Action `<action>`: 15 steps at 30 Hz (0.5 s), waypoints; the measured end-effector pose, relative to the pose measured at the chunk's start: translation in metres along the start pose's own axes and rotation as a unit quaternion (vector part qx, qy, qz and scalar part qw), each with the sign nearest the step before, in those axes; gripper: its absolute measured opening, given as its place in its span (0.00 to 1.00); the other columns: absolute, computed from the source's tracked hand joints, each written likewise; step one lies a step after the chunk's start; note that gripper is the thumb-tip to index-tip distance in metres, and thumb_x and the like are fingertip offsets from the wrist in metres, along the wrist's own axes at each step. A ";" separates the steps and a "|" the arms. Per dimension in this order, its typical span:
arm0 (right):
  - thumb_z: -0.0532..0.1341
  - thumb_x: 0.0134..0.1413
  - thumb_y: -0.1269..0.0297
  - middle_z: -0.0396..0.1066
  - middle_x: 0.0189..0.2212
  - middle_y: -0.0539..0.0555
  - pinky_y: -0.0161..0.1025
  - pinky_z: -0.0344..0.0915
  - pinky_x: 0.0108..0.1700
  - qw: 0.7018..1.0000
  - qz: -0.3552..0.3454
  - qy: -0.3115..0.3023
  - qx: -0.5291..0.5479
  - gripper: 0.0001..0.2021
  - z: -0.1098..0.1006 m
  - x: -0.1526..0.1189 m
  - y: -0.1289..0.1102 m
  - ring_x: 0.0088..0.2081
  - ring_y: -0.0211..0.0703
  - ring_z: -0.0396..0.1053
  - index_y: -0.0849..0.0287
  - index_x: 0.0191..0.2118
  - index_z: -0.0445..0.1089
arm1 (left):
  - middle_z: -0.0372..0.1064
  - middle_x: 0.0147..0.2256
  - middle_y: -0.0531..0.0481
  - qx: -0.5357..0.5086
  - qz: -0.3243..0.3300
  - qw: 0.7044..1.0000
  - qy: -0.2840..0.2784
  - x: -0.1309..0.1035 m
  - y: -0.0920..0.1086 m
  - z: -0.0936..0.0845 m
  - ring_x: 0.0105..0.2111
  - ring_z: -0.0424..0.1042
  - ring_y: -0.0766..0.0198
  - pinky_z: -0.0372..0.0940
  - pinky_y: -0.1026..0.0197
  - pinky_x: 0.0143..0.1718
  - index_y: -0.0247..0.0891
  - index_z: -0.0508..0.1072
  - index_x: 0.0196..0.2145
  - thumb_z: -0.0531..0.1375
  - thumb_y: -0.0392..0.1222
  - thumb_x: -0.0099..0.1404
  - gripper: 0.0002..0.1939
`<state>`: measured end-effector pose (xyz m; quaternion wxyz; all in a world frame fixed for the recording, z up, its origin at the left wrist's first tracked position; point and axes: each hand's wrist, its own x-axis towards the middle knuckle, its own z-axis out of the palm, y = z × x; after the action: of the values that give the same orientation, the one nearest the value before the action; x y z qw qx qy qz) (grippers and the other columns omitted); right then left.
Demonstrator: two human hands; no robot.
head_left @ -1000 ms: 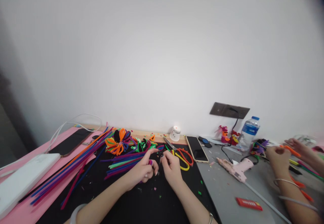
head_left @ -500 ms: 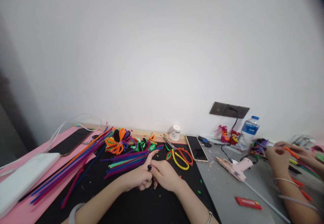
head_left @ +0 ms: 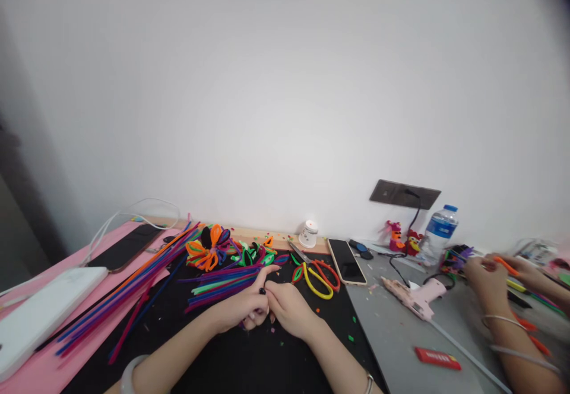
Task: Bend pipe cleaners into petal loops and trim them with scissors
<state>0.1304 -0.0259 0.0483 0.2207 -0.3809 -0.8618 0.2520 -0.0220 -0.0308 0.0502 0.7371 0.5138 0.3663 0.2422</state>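
Note:
My left hand (head_left: 247,306) and my right hand (head_left: 291,306) meet over the black mat (head_left: 249,370). A dark ring or small dark piece shows at my left hand, whose forefinger is bent outward while the other fingers curl in. My right hand is closed, its thumb pressed against the left fingers. A speck of purple peeks out under my left hand; whatever the fingers grip is hidden. Just behind lie cut purple and green pipe cleaners (head_left: 222,287), an orange pipe-cleaner flower (head_left: 207,251) and scissors (head_left: 318,278) with yellow and red handles.
Long pipe cleaners (head_left: 129,281), a phone (head_left: 127,248) and a white box-like device (head_left: 48,317) lie left. To the right are another phone (head_left: 347,261), a paper cup (head_left: 308,233), a pink glue gun (head_left: 418,299), a bottle (head_left: 439,230) and a co-worker's hands (head_left: 490,281).
My hands stay together in nearly the same spot, with the left fingers shifted slightly. The co-worker's hands, holding an orange piece, have moved a little.

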 end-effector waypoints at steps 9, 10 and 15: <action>0.44 0.59 0.70 0.66 0.17 0.47 0.29 0.57 0.27 1.000 0.012 -0.004 0.010 0.12 0.002 0.000 0.002 0.20 0.34 0.66 0.60 0.28 0.61 | 0.62 0.21 0.55 -0.062 -0.012 0.997 -0.054 0.005 0.000 -0.004 0.12 0.44 0.76 0.37 0.73 0.14 0.50 0.41 0.57 0.45 0.56 0.59 0.30; 0.45 0.59 0.71 0.66 0.17 0.47 0.29 0.57 0.27 1.000 0.012 -0.006 0.012 0.12 0.002 0.001 0.002 0.20 0.34 0.66 0.60 0.29 0.62 | 0.62 0.21 0.55 -0.059 -0.015 0.997 -0.054 0.005 0.000 -0.004 0.12 0.44 0.76 0.37 0.73 0.14 0.50 0.41 0.57 0.45 0.58 0.59 0.30; 0.44 0.59 0.71 0.67 0.18 0.47 0.29 0.58 0.27 1.000 0.014 -0.013 0.021 0.12 0.001 0.000 0.001 0.20 0.34 0.67 0.60 0.35 0.63 | 0.61 0.20 0.56 -0.062 -0.019 0.997 -0.046 0.005 0.001 -0.003 0.12 0.43 0.76 0.36 0.73 0.14 0.51 0.43 0.57 0.41 0.63 0.59 0.31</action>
<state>0.1306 -0.0249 0.0470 0.2142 -0.3853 -0.8535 0.2779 -0.0215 -0.0254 0.0489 0.7881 0.4707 0.3258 0.2264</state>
